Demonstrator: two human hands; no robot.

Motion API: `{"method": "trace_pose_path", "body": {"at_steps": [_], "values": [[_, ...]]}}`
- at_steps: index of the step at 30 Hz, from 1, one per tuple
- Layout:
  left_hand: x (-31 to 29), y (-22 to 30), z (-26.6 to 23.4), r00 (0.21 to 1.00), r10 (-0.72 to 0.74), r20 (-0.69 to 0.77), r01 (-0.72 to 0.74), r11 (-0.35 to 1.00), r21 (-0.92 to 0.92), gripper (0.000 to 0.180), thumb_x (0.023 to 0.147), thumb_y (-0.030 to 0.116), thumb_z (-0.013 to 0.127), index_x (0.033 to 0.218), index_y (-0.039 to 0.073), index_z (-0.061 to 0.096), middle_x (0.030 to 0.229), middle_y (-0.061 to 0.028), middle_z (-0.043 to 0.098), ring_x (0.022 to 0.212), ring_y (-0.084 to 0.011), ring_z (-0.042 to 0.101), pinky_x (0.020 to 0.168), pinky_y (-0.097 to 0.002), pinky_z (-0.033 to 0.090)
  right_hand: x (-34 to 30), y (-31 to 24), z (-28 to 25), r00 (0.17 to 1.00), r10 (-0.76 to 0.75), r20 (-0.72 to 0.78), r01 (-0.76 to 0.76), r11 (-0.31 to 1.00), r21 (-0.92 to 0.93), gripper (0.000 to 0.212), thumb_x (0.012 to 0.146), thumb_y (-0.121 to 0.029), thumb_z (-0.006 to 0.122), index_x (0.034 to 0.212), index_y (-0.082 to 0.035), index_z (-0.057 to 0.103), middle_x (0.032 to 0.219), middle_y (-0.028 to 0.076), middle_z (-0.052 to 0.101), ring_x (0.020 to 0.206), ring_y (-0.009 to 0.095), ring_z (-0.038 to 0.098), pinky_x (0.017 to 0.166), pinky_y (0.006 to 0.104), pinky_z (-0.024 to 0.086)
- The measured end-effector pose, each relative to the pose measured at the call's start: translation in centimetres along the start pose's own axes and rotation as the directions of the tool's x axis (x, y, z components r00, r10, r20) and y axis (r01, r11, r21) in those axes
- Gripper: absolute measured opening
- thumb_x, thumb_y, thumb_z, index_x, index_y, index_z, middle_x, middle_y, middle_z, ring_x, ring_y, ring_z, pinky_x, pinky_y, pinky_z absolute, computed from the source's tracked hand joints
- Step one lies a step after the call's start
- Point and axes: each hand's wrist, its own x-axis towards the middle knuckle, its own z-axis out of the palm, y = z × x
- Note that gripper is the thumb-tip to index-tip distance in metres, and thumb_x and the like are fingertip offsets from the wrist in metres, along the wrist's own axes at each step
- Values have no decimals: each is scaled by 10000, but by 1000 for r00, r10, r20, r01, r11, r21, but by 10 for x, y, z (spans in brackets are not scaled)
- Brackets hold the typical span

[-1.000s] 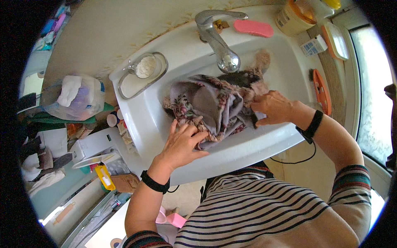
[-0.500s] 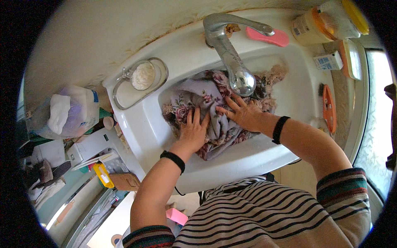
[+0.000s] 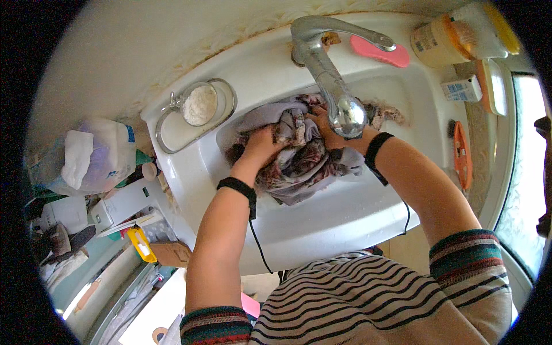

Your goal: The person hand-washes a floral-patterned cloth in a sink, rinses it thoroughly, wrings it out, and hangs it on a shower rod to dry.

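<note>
Both hands are buried in a wet, floral-patterned cloth (image 3: 299,161) in the basin of a white sink (image 3: 345,213). The left hand (image 3: 261,146) has its grip closed over a bunched fold of the fabric, fingers curled down into it. The right hand (image 3: 325,135) presses on the cloth from 3 o'clock; its fingers sit under the spout, so I cannot tell for sure whether that grip is clamped or only pushing, though it looks closed on the cloth. Each wrist wears a black band.

The cloth lies crumpled in the middle of the basin, grey and maroon, with a loose end trailing toward the front rim at 6 o'clock and a brownish frayed bit at 2 o'clock beyond the spout. The chrome faucet (image 3: 330,75) reaches over it from 12 o'clock.

By my reading, the step in hand is hand-washing: kneading and scrubbing the fabric against itself. The next move seems to call for turning the bundle to bring an unworked part up, keeping it low in the basin.

At 10 o'clock a wire soap dish (image 3: 195,112) holds a pale round soap. A pink brush (image 3: 379,52) lies at 1 o'clock behind the faucet, beside an orange-lidded tub (image 3: 443,34). A plastic bag (image 3: 92,155) sits on the cluttered surface at 9 o'clock.
</note>
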Motion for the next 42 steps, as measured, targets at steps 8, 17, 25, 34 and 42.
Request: {"method": "trace_pose_path", "body": {"at_steps": [8,17,25,34,42], "values": [[-66,-23,-49,962,-264,-72,171,788,-592,932,777,487,729,1440,-17,310,1459,-230,345,1369,-329,315,1115,-418,280,-50,51,-53,768,62,-637,-27,997,65,702,700,-382,792,1267,-37,565,1139,218,645,1075,342,609,977,422,454],[-3,-1,-21,943,-269,195,254,204,-946,936,818,463,726,1455,-20,238,1434,-171,390,1270,-281,462,995,-364,456,46,87,7,994,-8,-107,104,278,955,572,774,-144,724,1286,-7,507,1207,148,615,1076,273,584,948,368,465],[-38,36,-5,969,79,233,121,671,-732,540,745,98,771,1240,11,575,1165,-74,647,1084,-199,584,981,-338,433,-4,3,20,892,-366,-265,422,884,200,424,715,-131,679,1125,-79,585,1071,194,645,1042,378,603,873,424,502],[-134,78,-34,953,299,-54,-285,820,-497,315,677,30,727,970,-22,622,851,-157,631,807,-286,604,751,-364,469,-142,-68,-45,852,-477,-216,500,864,63,331,660,-85,700,966,-107,577,939,112,597,884,368,615,728,467,493],[-196,125,-129,802,494,-335,-563,813,-148,336,581,-48,675,913,-12,633,746,-112,545,716,-279,508,655,-339,410,-212,-94,-96,676,-560,-478,627,779,-26,251,631,-29,681,850,-70,566,835,116,569,800,360,588,658,424,471]]}}
